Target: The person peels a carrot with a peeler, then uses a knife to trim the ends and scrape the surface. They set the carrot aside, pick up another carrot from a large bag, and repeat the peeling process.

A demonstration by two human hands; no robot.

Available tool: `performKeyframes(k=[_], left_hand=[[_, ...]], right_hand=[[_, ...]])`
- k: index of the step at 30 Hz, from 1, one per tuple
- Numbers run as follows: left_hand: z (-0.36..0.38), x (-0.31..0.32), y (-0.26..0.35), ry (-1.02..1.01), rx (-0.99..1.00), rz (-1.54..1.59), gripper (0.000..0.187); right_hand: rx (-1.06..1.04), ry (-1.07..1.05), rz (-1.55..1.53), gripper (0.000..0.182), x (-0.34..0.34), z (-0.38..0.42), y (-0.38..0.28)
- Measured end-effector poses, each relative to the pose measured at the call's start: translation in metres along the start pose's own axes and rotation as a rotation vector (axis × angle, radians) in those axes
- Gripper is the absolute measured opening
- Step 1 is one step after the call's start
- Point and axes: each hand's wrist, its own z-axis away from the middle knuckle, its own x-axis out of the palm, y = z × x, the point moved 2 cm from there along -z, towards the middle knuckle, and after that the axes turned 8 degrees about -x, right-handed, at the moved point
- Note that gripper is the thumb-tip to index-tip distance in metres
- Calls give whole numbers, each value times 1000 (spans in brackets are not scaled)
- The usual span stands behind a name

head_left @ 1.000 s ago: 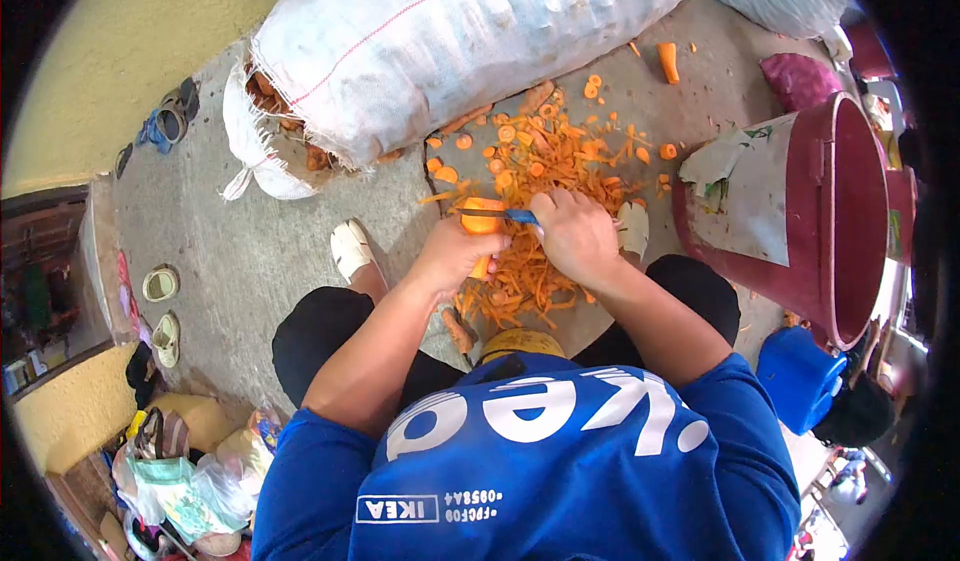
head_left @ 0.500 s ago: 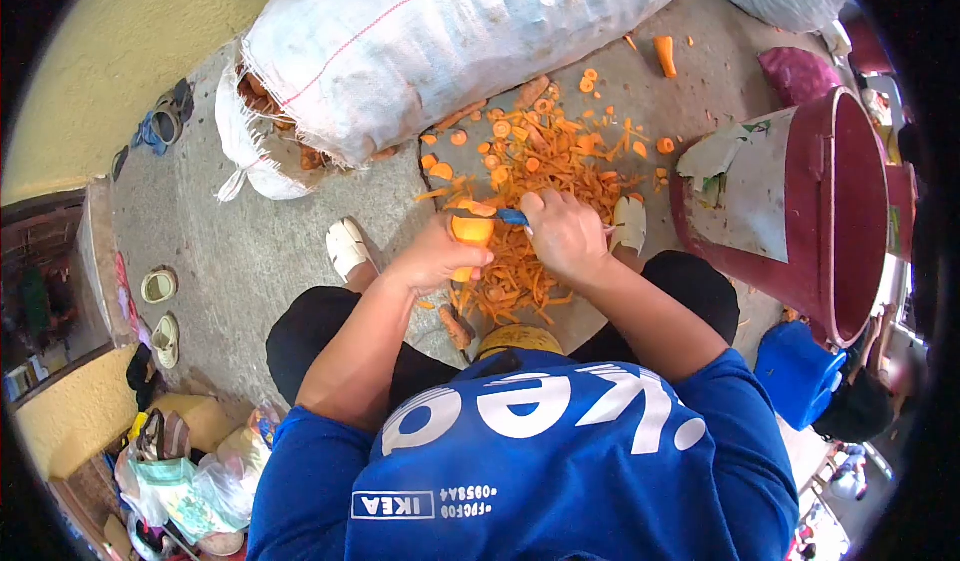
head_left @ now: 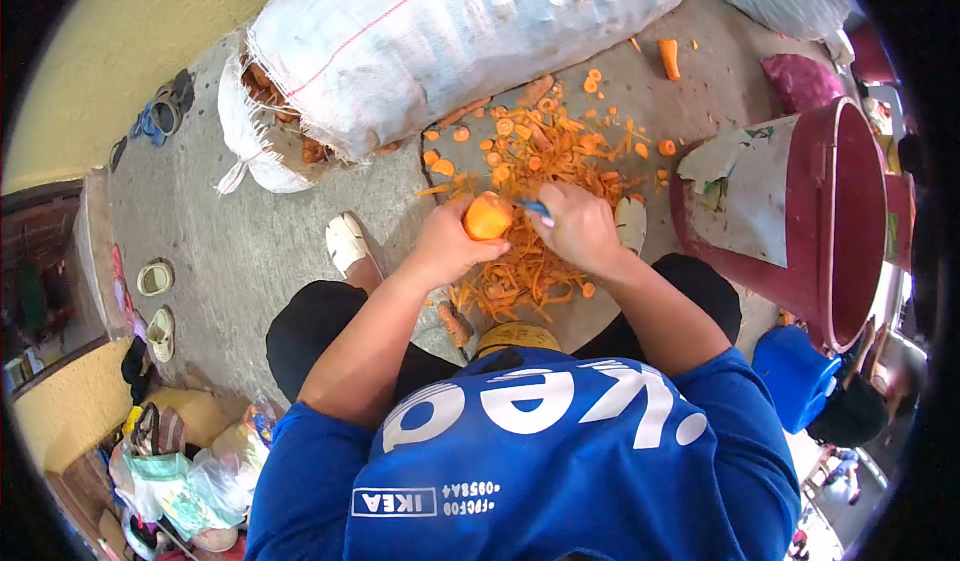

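My left hand [head_left: 448,243] is wrapped round a thick peeled carrot [head_left: 489,217], its rounded orange end facing up at me. Just to its right, my right hand [head_left: 578,229] grips a knife by its blue handle [head_left: 538,207]. The blade is hard to make out now, near the carrot's right side. Below both hands, a heap of carrot peelings [head_left: 520,279] and cut slices covers the concrete floor between my feet. An unpeeled carrot [head_left: 455,326] lies near my left knee.
A big white woven sack [head_left: 440,51] of carrots lies across the far side, its torn mouth at the left. At the right, a dark red bin [head_left: 810,216] leans beside a blue container [head_left: 797,376]. A single carrot piece [head_left: 668,59] rests farther off.
The knife has come off the top of the carrot and sits to its right. My left hand has turned the carrot so its end faces up. A slice has appeared near my right foot.
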Motion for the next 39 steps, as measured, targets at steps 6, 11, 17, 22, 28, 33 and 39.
performKeyframes(k=[6, 11, 17, 22, 28, 33, 39], left_hand=[[-2, 2, -1, 86, 62, 18, 33], [1, 5, 3, 76, -19, -159, 30], [20, 22, 31, 265, 127, -297, 34], [15, 17, 29, 172, 260, -332, 47], [2, 7, 10, 77, 44, 270, 45], [-3, 10, -4, 39, 8, 466, 45], [-1, 14, 3, 89, 46, 348, 44]], right_hand=[[-128, 1, 44, 17, 0, 3, -8], [-48, -83, 158, 11, 10, 8, -2], [166, -217, 232, 9, 25, 11, 10], [347, -455, 86, 14, 33, 14, 21], [269, -151, -26, 17, 8, 1, 2], [63, 5, -7, 17, 5, 4, -7], [-23, 1, 25, 18, 6, 8, -10]])
